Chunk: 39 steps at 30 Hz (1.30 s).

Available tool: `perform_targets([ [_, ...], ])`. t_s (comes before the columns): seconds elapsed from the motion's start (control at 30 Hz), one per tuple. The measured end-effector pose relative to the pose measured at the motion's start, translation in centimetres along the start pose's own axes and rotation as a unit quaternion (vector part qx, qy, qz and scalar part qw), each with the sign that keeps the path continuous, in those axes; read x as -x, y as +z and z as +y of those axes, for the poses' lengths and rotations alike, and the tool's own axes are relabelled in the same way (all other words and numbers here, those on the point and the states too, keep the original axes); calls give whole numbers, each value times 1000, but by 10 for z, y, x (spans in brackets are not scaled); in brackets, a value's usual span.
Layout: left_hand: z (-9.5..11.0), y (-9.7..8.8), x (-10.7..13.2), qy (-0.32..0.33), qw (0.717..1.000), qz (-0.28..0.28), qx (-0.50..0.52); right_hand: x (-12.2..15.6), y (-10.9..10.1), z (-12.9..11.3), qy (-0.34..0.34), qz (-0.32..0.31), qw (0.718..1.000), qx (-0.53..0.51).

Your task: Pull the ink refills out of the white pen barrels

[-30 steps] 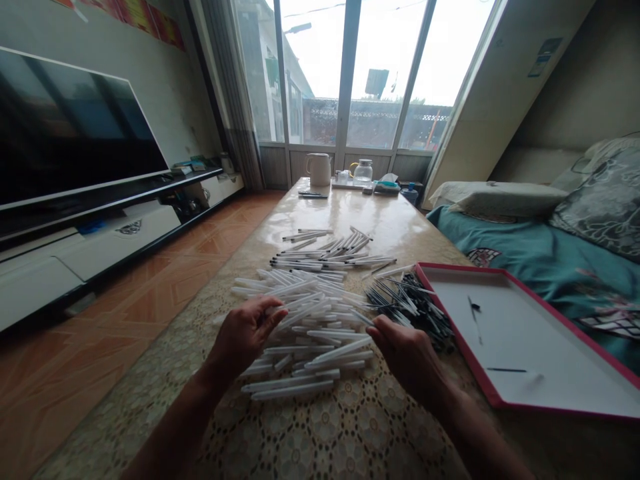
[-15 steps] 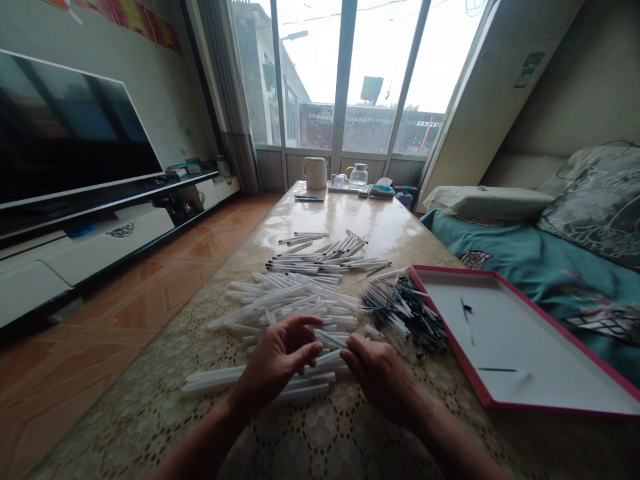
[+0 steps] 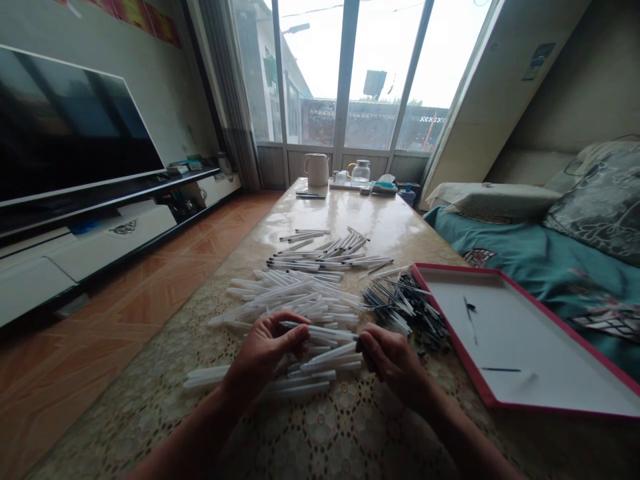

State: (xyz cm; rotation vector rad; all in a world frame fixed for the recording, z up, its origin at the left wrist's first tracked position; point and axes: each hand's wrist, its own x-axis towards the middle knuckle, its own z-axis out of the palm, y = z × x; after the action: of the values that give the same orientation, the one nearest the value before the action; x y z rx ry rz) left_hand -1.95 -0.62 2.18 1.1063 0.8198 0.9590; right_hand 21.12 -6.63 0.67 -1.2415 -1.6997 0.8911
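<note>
My left hand (image 3: 264, 351) and my right hand (image 3: 393, 363) hover over a heap of white plastic pen barrels (image 3: 290, 297), pinching a single barrel (image 3: 320, 331) by its two ends. The barrel lies level between my fingers, above the heap. Just past my right hand, a loose pile of thin black pen refills (image 3: 405, 310) lies on the table. Farther along, a looser row of pens with dark tips (image 3: 320, 260) is spread out.
A lace cloth (image 3: 345, 433) covers the near table. A red-rimmed white tray (image 3: 500, 327) with a few refills lies to the right, by a teal-covered bed. A white jug (image 3: 317, 169) and glass kettle (image 3: 361, 173) stand at the far end. The tiled floor lies left.
Both hands have closed in and lifted a white barrel from the heap, holding it between them. Earlier their fingers were apart above the barrels.
</note>
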Motion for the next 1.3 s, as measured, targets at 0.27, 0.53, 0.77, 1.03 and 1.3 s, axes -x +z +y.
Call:
perform_targets([
  [0.27, 1, 1, 0, -21, 999, 28, 1, -2, 3, 1, 1, 21, 998, -56],
  [0.53, -2, 1, -1, -25, 999, 27, 1, -1, 4, 3, -3, 25, 1000, 13],
  [0.77, -2, 1, 0, -17, 999, 28, -3, -1, 4, 3, 2, 44, 999, -11],
  [1.03, -2, 1, -1, -14, 999, 30, -20, -2, 4, 3, -12, 49, 999, 14],
  [1.3, 0, 2, 1, -14, 999, 27, -22, -4, 4, 2, -15, 43, 999, 28],
])
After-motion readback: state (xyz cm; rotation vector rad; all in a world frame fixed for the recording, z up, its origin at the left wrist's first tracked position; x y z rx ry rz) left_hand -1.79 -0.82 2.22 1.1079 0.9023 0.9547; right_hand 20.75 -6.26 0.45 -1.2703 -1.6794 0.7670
